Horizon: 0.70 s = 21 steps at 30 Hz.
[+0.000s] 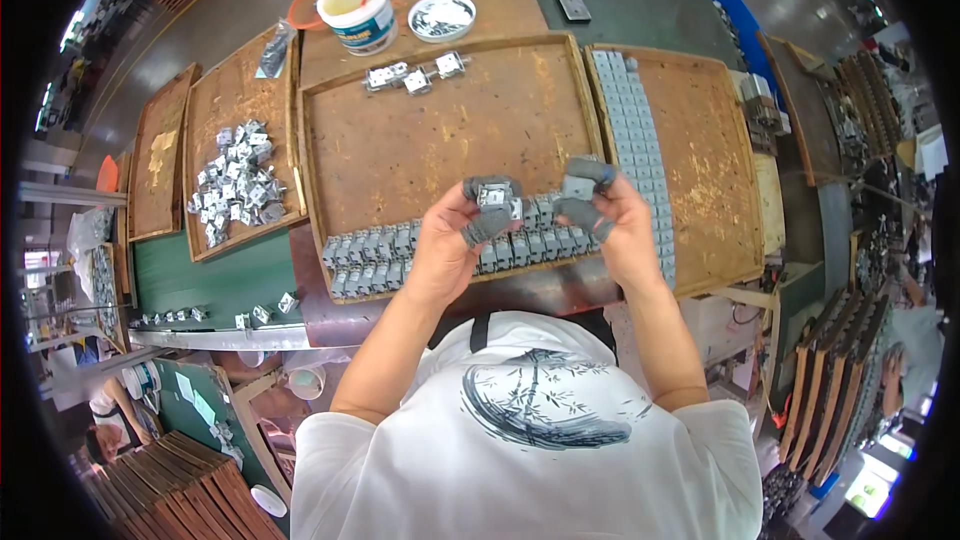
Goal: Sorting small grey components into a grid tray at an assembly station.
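Observation:
Grey coverings wrap the fingertips of both my hands. My left hand (pixel 452 232) pinches a small silver metal assembly (pixel 494 196) between thumb and fingers. A short distance to its right, my right hand (pixel 624 225) grips a flat grey metal cover (pixel 577 187). The two parts are apart, held above the near side of a shallow wooden tray (pixel 430 165). Below them, rows of grey metal assemblies (pixel 375 258) stand packed along that side, partly hidden by my hands. Several loose silver assemblies (pixel 416 78) lie at the tray's far edge.
A left-hand wooden tray holds a heap of silver parts (pixel 238 180). Grey covers (pixel 630 120) line the right tray (pixel 705 160). Behind stand a white bucket (pixel 362 28) with a red stick and a white bowl (pixel 442 18). Small parts (pixel 262 314) lie along the green table's near edge.

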Each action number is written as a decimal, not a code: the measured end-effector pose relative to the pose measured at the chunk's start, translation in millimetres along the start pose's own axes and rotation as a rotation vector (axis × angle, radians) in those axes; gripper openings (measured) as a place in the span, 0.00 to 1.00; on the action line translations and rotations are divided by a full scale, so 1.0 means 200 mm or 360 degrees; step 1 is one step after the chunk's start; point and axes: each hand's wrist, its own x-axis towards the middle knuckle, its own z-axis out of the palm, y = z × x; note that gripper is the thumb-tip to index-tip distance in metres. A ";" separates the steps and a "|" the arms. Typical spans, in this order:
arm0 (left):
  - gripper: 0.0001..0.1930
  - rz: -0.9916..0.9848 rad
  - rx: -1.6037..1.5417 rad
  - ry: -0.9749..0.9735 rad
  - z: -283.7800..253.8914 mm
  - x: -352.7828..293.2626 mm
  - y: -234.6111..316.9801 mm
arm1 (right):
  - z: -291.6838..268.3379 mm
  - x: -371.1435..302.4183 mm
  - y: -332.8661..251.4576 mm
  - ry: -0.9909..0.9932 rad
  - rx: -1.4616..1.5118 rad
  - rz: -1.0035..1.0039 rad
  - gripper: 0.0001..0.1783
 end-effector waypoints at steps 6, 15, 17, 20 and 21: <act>0.18 0.0221 0.0604 0.0006 0.07 -0.03 0.06 | 0.05 -0.07 -0.18 -0.0292 -0.1095 0.0015 0.19; 0.20 0.0220 0.1029 -0.0133 0.17 -0.05 0.00 | 0.06 -0.09 -0.21 -0.0307 -0.1769 -0.0619 0.14; 0.22 0.0427 0.1378 -0.0041 0.18 -0.04 -0.06 | 0.05 -0.08 -0.15 -0.0245 -0.1939 -0.0804 0.13; 0.33 0.0326 0.1616 -0.0028 0.23 -0.04 -0.08 | 0.03 -0.06 -0.06 -0.0135 -0.1937 -0.0881 0.14; 0.37 0.0180 0.1712 0.0049 0.27 -0.05 -0.08 | 0.04 -0.06 -0.06 -0.0137 -0.1939 -0.0876 0.14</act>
